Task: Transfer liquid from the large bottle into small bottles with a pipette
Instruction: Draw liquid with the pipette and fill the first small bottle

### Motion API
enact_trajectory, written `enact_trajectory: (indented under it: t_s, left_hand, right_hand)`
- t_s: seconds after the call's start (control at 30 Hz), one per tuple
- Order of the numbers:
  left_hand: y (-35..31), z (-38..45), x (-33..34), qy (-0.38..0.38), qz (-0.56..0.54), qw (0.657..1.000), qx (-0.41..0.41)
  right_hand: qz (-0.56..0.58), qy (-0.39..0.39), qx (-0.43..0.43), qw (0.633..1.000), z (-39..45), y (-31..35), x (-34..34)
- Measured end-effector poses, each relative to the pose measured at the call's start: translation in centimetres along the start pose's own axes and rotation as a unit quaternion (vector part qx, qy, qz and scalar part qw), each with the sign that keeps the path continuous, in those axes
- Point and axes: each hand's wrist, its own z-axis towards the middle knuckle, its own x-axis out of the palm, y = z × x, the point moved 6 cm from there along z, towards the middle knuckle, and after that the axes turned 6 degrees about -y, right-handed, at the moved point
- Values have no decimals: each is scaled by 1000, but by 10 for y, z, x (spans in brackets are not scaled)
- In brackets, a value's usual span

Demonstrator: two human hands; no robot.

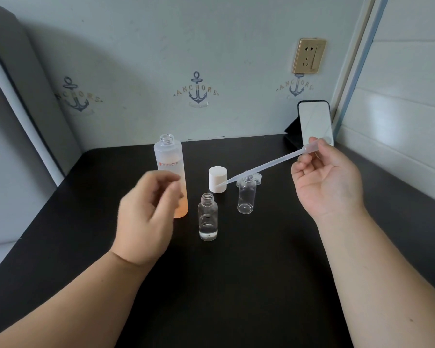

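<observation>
Head view: right hand [328, 177] raised above the black table [261, 272], palm toward the camera, thumb and fingertips pinching the bulb end of a clear plastic pipette [266, 165]. Pipette slants down and left; its tip shows in front of the white cap [217, 179], which stands on the table. Whether tip and cap touch cannot be told. Left hand [150, 214] hovers just in front of the large bottle [171, 172], fingers loosely curled and motion-blurred, holding nothing. Large bottle upright, uncapped, frosted, orange tint toward the base. Nearer small bottle [207, 217] upright, open-necked, a little clear liquid at the bottom. Farther small bottle [246, 197] upright behind the pipette shaft, appears dry. Small clear lids [257, 177] just behind it. Mirror [315, 121] propped at the wall corner.
</observation>
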Motion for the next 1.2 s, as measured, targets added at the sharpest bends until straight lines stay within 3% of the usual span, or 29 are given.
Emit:
enact_trajectory:
  t_s: [0.07,0.13,0.33,0.43,0.9,1.2]
  left_hand:
    - [5,4,-11,-76,21,997,-23]
    - [12,9,-15,-104,31,992,-59]
    - [37,15,9,12,60,988,-144]
    - [42,17,14,41,109,983,-142]
    - [28,11,17,71,120,984,-112]
    - [24,14,15,60,168,982,-68]
  right_hand:
    - [-1,0,2,1000,0,-1,0]
    - [-2,-2,4,1000,1,-1,-1]
    - [-18,8,7,1000,0,-3,1]
    - [-21,21,10,1000,-1,-5,4]
    - [-30,57,-30,997,-3,0,8]
    - [-49,49,-57,996,-1,5,7]
